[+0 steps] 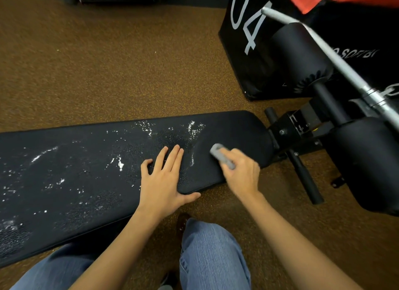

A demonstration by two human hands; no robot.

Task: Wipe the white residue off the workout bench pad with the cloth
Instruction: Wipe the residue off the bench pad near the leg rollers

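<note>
The black workout bench pad (75, 181) stretches from the left edge to right of centre. White residue (119, 163) lies in streaks and specks across it, with denser patches near the far edge (192, 127). My left hand (164, 179) rests flat on the pad near its right end, fingers spread, thumb hooked over the near edge. My right hand (241, 171) is closed around a bunched grey cloth (221, 156) and presses it on the pad's right end, just right of a thin white streak. The pad surface around the cloth looks free of residue.
Black metal bench frame and foot bars (302, 160) stand right of the pad, with black foam rollers (367, 164) beyond. A black soft box marked 04 (248, 41) and a silver bar (323, 45) occupy the upper right. Brown speckled floor (108, 63) surrounds; my jeans-clad legs (211, 257) are below.
</note>
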